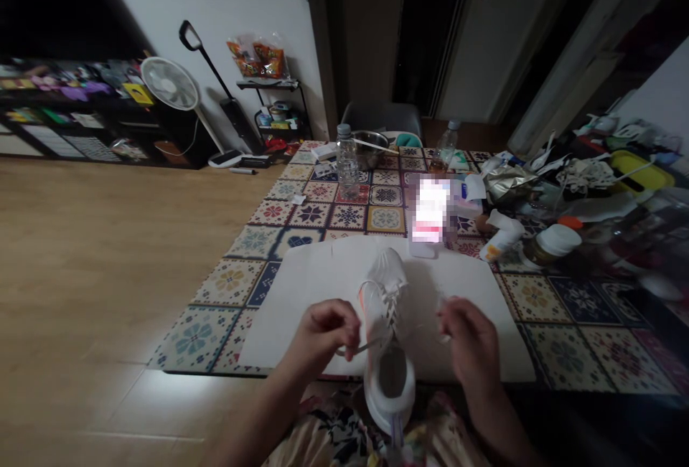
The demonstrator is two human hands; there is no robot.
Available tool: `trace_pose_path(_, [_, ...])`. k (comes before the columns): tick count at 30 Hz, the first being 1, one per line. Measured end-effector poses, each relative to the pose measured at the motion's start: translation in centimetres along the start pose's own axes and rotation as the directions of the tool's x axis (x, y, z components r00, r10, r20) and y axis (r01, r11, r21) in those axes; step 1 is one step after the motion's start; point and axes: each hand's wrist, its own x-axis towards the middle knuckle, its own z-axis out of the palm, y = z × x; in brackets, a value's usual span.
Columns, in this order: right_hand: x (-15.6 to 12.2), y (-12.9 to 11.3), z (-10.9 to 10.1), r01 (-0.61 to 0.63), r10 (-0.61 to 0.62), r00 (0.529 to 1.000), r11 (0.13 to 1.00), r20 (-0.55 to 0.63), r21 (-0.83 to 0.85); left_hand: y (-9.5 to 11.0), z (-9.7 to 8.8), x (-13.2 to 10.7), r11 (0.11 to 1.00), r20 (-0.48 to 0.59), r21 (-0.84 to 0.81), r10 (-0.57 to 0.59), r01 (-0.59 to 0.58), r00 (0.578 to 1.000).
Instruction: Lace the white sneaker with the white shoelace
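A white sneaker [388,338] with an orange stripe lies on a white sheet of paper [323,288], toe pointing away from me. My left hand [323,334] is closed in a pinch on a white shoelace [366,346] just left of the shoe's opening. To the right of the shoe, my right hand [468,345] is closed with its fingers curled around the lace's other end, which barely shows.
The paper lies on a table with a patterned tile cloth [349,216]. Behind the shoe stand a lit phone [429,212], two plastic bottles [347,162], a metal bowl [370,148] and a white-lidded jar [554,243]. Clutter fills the right side. Wooden floor [108,252] spreads to the left.
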Motion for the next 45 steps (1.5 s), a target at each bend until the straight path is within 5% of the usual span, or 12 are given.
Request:
trace_pose_path(3, [-1.3,-0.1,1.3,0.245,-0.148,0.91,0.946,0.387,-0.214,-1.0,1.4,0.3,0.972,0.007,0.143,-0.189,0.186,0.982])
trace_pose_path(7, [-1.8,-0.7,1.9,0.472,-0.28,0.779,0.851,0.561,-0.231,-1.1,2.3,0.4,0.913,-0.024,0.374,-0.164,0.161,0.986])
trace_pose_path(13, [-1.6,-1.5,1.9,0.597,-0.356,0.726,0.751,0.589,-0.282,-0.6,2.3,0.2,0.768,0.001,0.641,0.013,-0.011,1.0])
trace_pose_path(18, [-1.8,-2.1,2.0,0.529,-0.384,0.815,0.798,0.433,-0.289,-0.7,2.5,-0.3,0.741,0.079,0.668,0.024,-0.07,0.997])
trace_pose_path(20, [-1.9,-2.1,1.9,0.55,-0.427,0.818,0.778,0.384,-0.305,-0.6,2.7,-0.4,0.775,0.058,0.63,0.012,-0.046,0.998])
trace_pose_path(26, [-2.0,-1.2,2.1,0.711,-0.497,0.688,0.607,0.528,-0.356,-0.4,3.2,-0.2,0.893,-0.135,0.401,-0.163,0.204,0.977])
trace_pose_path(33, [-1.6,-1.3,1.8,0.572,-0.329,0.738,0.768,0.59,-0.288,-0.5,3.2,-0.3,0.847,-0.007,0.526,0.093,-0.075,0.996])
trace_pose_path(36, [-1.6,-1.4,2.0,0.501,-0.279,0.755,0.83,0.593,-0.247,-0.5,3.2,-0.5,0.849,-0.05,0.525,0.096,-0.055,0.994])
trace_pose_path(38, [-1.6,-1.2,2.1,0.549,-0.335,0.764,0.787,0.551,-0.283,-0.4,3.2,-0.5,0.869,-0.131,0.495,0.063,0.01,0.989])
trace_pose_path(42, [-1.6,-0.7,2.1,0.763,-0.538,0.636,0.543,0.553,-0.35,-0.2,3.4,-0.2,0.924,-0.209,0.352,-0.079,0.15,0.975])
trace_pose_path(45, [-1.7,-0.9,2.0,0.8,-0.574,0.593,0.502,0.565,-0.329,-0.2,3.5,0.0,0.935,-0.142,0.265,-0.202,0.234,0.969])
